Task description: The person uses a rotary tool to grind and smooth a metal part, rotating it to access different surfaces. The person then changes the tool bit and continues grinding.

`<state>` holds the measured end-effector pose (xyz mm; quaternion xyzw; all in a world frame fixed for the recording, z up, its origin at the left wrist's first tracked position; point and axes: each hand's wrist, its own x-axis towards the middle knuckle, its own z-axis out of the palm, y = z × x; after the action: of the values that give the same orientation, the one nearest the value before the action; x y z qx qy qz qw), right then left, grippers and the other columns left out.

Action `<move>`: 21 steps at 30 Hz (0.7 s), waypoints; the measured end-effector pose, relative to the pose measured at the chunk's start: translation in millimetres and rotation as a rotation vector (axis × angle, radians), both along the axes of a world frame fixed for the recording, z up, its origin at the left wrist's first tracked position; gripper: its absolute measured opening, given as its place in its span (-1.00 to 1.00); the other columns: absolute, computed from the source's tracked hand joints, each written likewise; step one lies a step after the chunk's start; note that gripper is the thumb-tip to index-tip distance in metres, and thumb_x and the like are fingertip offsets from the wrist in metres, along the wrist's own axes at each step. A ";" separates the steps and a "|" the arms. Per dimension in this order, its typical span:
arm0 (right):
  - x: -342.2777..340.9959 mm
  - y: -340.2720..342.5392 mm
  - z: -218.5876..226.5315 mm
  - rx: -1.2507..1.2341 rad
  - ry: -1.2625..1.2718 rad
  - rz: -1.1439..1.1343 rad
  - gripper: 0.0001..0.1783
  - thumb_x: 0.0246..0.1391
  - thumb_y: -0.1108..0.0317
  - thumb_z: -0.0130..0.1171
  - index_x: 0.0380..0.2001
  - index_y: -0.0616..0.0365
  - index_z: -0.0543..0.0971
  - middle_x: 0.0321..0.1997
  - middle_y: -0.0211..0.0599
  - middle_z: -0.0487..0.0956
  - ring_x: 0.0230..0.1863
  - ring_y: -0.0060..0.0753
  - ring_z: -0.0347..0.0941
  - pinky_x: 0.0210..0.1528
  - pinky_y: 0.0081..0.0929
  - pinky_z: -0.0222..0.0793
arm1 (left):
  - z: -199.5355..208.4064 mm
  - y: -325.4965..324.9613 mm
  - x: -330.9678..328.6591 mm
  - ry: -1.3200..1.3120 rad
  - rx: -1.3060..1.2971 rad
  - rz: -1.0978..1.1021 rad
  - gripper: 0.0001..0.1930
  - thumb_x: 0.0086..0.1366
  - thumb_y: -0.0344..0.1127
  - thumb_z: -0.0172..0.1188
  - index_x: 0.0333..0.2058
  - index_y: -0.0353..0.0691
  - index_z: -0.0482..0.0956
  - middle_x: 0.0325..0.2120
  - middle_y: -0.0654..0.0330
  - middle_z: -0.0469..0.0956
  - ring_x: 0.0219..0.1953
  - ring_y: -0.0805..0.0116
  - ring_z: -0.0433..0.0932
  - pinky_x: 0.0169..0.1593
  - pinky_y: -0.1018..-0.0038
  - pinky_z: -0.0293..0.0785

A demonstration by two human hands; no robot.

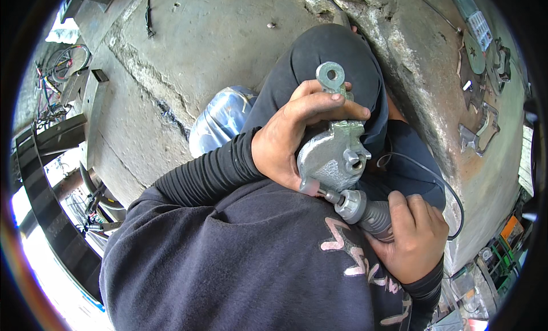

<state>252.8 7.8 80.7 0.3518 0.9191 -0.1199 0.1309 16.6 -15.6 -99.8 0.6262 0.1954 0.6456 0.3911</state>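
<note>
A grey metal casting (329,157) with a round eye at its far end rests over my lap. My left hand (291,125) is closed around its narrow neck, fingers across the top. In my right hand (414,231) is a corded die grinder (371,214), gripped by its dark body. The grinder's small rounded bit (310,186) sits at the casting's near left edge, close to my left thumb; I cannot tell whether it touches or spins. A black cord (439,177) loops beside my right hand.
Under me is a worn concrete floor (177,51) with a long crack. A blue-white plastic-wrapped bundle (220,120) lies left of my knee. Metal brackets (479,131) and a round disc (474,54) are at the right. Steel frames (94,114) and a bicycle (68,63) stand at the left.
</note>
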 end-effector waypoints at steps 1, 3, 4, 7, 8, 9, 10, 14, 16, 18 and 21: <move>-0.6 0.1 0.2 0.014 0.002 -0.019 -0.28 -0.36 0.09 0.52 -0.13 0.27 0.51 -0.39 -0.14 0.41 -0.44 0.00 0.43 -0.41 -0.14 0.34 | -0.3 0.7 -0.5 0.057 0.024 0.049 0.19 -0.13 -0.06 0.61 0.36 -0.23 -0.01 0.14 -0.17 0.44 0.34 -0.03 0.18 0.41 0.10 -0.04; -1.4 0.9 1.0 0.040 0.004 -0.052 -0.28 -0.37 0.09 0.52 -0.13 0.27 0.51 -0.39 -0.14 0.42 -0.44 0.00 0.44 -0.40 -0.14 0.34 | 0.1 0.0 0.7 0.137 0.067 0.153 0.19 -0.13 -0.08 0.61 0.36 -0.24 -0.02 0.13 -0.17 0.45 0.33 -0.02 0.19 0.41 0.10 -0.04; -2.1 0.2 1.6 0.037 -0.019 -0.036 -0.28 -0.38 0.10 0.52 -0.13 0.26 0.51 -0.39 -0.14 0.42 -0.44 0.00 0.44 -0.40 -0.13 0.33 | 0.6 -0.3 1.0 0.110 0.046 0.120 0.20 -0.14 -0.10 0.62 0.36 -0.24 -0.03 0.12 -0.17 0.46 0.32 -0.02 0.19 0.40 0.10 -0.04; -4.3 -1.2 2.3 -0.007 -0.008 -0.015 -0.27 -0.41 0.10 0.54 -0.13 0.26 0.51 -0.39 -0.14 0.41 -0.45 -0.01 0.43 -0.42 -0.13 0.33 | 2.5 0.9 -2.1 0.112 0.037 0.082 0.23 -0.16 -0.13 0.64 0.37 -0.24 -0.05 0.11 -0.17 0.48 0.31 -0.01 0.20 0.38 0.10 -0.01; -4.8 -1.7 2.7 -0.032 -0.033 -0.004 -0.26 -0.41 0.10 0.54 -0.13 0.26 0.51 -0.40 -0.14 0.41 -0.45 -0.02 0.43 -0.42 -0.13 0.33 | 3.8 -1.0 -0.5 0.137 0.043 0.122 0.23 -0.16 -0.13 0.64 0.37 -0.25 -0.05 0.10 -0.17 0.48 0.32 -0.01 0.19 0.37 0.10 0.00; -5.2 -2.1 3.0 -0.006 -0.009 -0.017 -0.26 -0.42 0.11 0.54 -0.13 0.26 0.51 -0.40 -0.15 0.40 -0.45 -0.02 0.43 -0.42 -0.13 0.33 | 4.5 -1.5 -0.1 0.169 0.061 0.163 0.24 -0.17 -0.13 0.64 0.37 -0.25 -0.06 0.10 -0.17 0.48 0.32 -0.01 0.19 0.37 0.10 0.00; -5.4 -2.3 3.3 0.010 -0.012 -0.022 -0.26 -0.42 0.11 0.54 -0.13 0.26 0.51 -0.41 -0.15 0.40 -0.46 -0.02 0.43 -0.43 -0.13 0.32 | 5.2 -2.7 1.1 0.150 0.042 0.150 0.24 -0.17 -0.13 0.64 0.37 -0.25 -0.07 0.10 -0.17 0.49 0.32 -0.01 0.18 0.36 0.11 0.01; -5.9 -1.4 2.9 0.019 -0.013 -0.035 -0.27 -0.36 0.05 0.53 -0.13 0.26 0.51 -0.41 -0.15 0.40 -0.47 -0.03 0.43 -0.44 -0.15 0.32 | 5.8 -3.6 2.6 0.151 0.040 0.156 0.25 -0.16 -0.14 0.64 0.37 -0.27 -0.08 0.09 -0.16 0.49 0.34 -0.04 0.17 0.35 0.11 0.02; -6.6 -1.9 1.5 0.088 -0.006 -0.074 -0.28 -0.32 0.03 0.51 -0.13 0.27 0.51 -0.40 -0.15 0.42 -0.46 -0.03 0.44 -0.44 -0.15 0.33 | 5.6 -4.5 4.4 0.151 0.041 0.174 0.24 -0.16 -0.14 0.64 0.36 -0.28 -0.08 0.09 -0.16 0.50 0.33 -0.05 0.17 0.34 0.10 0.02; -7.8 -4.6 0.6 0.023 0.016 -0.029 -0.28 -0.31 0.02 0.51 -0.13 0.27 0.51 -0.40 -0.15 0.42 -0.46 -0.03 0.44 -0.44 -0.15 0.33 | 5.4 -4.5 4.7 0.150 0.038 0.179 0.24 -0.15 -0.15 0.64 0.36 -0.29 -0.08 0.07 -0.16 0.51 0.33 -0.06 0.18 0.34 0.09 0.03; -8.9 -6.1 1.6 0.015 -0.003 -0.037 -0.27 -0.30 0.00 0.50 -0.12 0.27 0.51 -0.40 -0.15 0.42 -0.46 -0.01 0.43 -0.43 -0.14 0.34 | 7.1 -6.3 7.0 0.169 0.022 0.212 0.23 -0.15 -0.15 0.64 0.35 -0.29 -0.07 0.06 -0.15 0.52 0.31 -0.06 0.21 0.32 0.08 0.04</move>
<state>243.9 1.8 82.3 0.3700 0.9131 -0.1146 0.1276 23.6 -21.9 -92.7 0.6584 0.2856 0.6304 0.2959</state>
